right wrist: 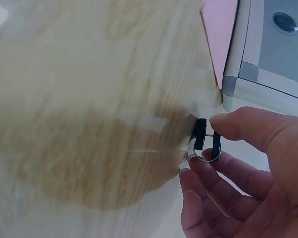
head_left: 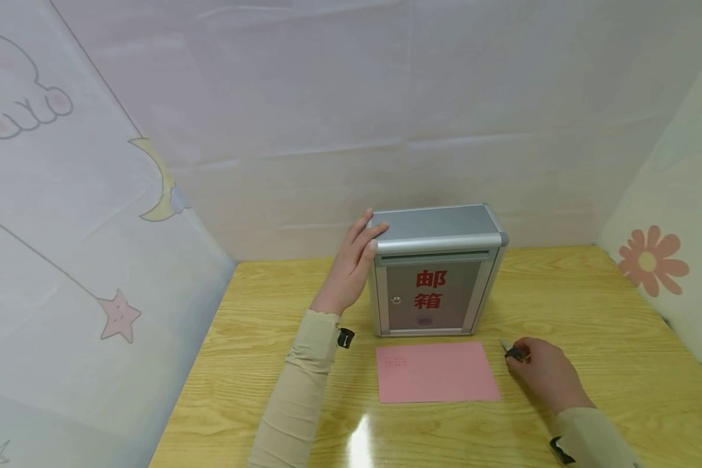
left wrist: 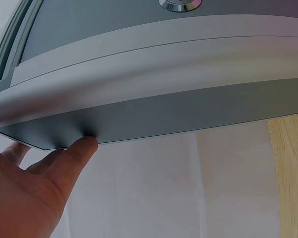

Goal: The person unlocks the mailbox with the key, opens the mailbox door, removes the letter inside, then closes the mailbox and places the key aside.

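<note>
A grey metal mailbox (head_left: 435,273) with red characters and a lock on its front stands upright on the table. My left hand (head_left: 351,273) rests against its upper left corner, fingers over the top edge; in the left wrist view, the fingertips (left wrist: 84,144) touch the box's side panel. To the right of the mailbox, my right hand (head_left: 550,374) pinches small keys (head_left: 515,353) with black heads, low over the table. Seen from the right wrist, the keys (right wrist: 206,136) hang on a thin metal ring between thumb and fingers.
Flat before the mailbox lies a pink envelope (head_left: 439,374) with small red print at its upper left. The wood-grain table (head_left: 269,325) meets pale printed wall sheets (head_left: 327,130) at the back and both sides.
</note>
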The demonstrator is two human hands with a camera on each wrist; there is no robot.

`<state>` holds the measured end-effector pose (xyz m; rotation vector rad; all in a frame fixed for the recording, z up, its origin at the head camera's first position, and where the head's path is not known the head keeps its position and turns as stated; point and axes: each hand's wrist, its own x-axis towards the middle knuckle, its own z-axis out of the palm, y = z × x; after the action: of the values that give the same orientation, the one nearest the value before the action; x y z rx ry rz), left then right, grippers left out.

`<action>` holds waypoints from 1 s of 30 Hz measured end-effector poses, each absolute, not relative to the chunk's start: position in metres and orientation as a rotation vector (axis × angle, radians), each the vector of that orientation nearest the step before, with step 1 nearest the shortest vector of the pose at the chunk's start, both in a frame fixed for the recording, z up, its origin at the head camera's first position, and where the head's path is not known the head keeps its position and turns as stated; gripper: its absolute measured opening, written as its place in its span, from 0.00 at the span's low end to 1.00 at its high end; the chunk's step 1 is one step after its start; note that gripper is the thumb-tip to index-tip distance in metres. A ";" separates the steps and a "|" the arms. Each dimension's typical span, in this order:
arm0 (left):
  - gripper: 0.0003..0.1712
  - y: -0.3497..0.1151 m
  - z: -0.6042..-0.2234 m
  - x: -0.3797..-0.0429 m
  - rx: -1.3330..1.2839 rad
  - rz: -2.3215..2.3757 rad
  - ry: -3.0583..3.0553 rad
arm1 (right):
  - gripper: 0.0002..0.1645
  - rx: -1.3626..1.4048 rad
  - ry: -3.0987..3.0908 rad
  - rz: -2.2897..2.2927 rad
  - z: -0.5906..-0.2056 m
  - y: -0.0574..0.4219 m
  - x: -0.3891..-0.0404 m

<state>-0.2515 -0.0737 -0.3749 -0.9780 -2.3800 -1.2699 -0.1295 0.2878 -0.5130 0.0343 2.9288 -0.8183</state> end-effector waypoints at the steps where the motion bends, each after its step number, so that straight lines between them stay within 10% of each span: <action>1: 0.28 -0.074 -0.375 -0.252 -0.978 -1.270 -2.380 | 0.20 0.034 2.924 -0.807 -0.513 0.288 -0.130; 30: 0.28 -0.076 -0.374 -0.246 -0.915 -1.351 -2.439 | 0.30 -0.274 3.359 -0.963 -0.483 0.236 -0.111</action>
<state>-0.2464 -0.0764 -0.3743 -0.9152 -2.4392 -1.3510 -0.1113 0.2361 -0.4827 -0.2743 3.3595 -0.9633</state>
